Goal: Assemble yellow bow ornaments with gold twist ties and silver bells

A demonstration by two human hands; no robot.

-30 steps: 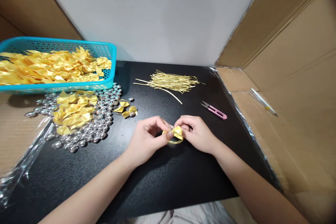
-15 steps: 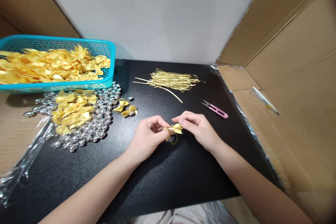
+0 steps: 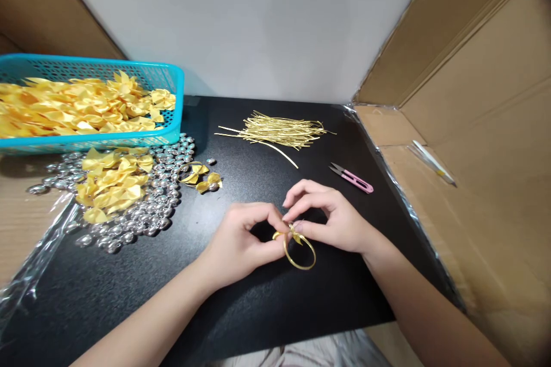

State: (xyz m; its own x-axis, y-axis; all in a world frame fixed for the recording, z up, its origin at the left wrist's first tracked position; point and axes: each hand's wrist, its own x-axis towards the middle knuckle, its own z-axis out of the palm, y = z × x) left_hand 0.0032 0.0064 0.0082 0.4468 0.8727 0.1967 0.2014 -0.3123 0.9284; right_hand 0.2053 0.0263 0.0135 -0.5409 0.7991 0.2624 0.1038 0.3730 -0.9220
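Left hand (image 3: 243, 236): pinching a bow (image 3: 298, 238) with gold loop (image 3: 301, 268)
Right hand (image 3: 333, 221): fingertips at bow, cannot tell if gripping
Bow: left of the scissors (image 3: 353, 178), nearer the person
Wires (image 3: 282, 131): beyond scissors, leftward

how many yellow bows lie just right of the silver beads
2: the left yellow bow and, beside it, the right yellow bow; none there seems hidden.

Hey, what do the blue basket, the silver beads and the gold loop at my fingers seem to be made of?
Blue basket: likely molded plastic, slightly glossy, given its smooth rim and regular holes. Silver beads: mirror-bright with sharp highlights, either metal or metal-coated plastic; I can't tell. Gold loop: shiny and metallic-looking, perhaps coated wire or foil-covered cord, gleaming along its curve.
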